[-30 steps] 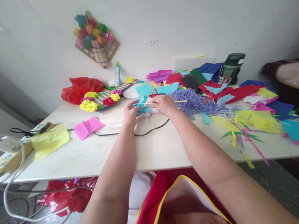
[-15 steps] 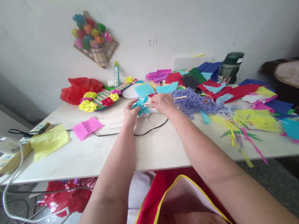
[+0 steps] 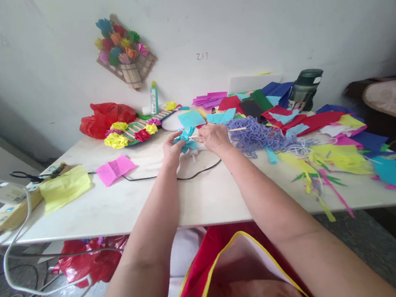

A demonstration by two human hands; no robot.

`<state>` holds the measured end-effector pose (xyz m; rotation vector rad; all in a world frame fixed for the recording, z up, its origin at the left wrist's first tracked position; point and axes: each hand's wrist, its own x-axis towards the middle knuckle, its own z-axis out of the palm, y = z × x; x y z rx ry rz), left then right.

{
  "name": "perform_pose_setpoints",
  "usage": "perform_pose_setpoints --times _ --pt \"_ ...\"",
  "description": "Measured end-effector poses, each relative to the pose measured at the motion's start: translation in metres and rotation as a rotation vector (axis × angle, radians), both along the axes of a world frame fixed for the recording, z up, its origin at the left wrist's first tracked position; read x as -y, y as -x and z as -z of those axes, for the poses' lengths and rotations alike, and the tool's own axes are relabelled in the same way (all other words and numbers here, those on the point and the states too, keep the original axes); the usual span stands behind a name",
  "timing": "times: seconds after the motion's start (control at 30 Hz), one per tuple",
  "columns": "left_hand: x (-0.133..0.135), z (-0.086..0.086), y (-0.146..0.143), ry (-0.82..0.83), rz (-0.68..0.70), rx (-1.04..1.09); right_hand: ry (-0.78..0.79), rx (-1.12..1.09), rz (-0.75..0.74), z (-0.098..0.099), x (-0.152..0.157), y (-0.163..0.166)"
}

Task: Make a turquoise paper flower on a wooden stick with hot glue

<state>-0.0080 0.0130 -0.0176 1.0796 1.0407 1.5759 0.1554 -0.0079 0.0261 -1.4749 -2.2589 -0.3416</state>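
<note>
My left hand pinches a light-blue crepe paper flower above the middle of the table. Closed around a thin wooden stick is my right hand; the stick's far end sticks out to the right and its other end points at the flower. Whether the stick touches the flower, I cannot make out. Just beneath the flower is a small whitish clear piece, possibly a glue gun tip, with a black cord near it.
Left of my hands lie pink paper, yellow paper and a power strip. A board with paper flowers is behind. To the right are purple yarn, coloured paper scraps and a dark green bottle.
My right hand has shifted very slightly left with the stick, toward the flower. My left hand keeps its hold on the flower.
</note>
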Motion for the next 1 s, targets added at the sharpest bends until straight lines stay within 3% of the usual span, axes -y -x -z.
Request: perform_pose_setpoints --times 0.47,1.0 --pt "0.0054 -0.0058 -0.0021 0.039 0.008 0.019 -0.021 -0.027 0.004 0.0022 -0.0049 -0.0053" --pt "0.0013 0.0002 -0.0005 -0.018 0.001 -0.014 0.006 0.009 0.006 0.0011 -0.0063 -0.0063"
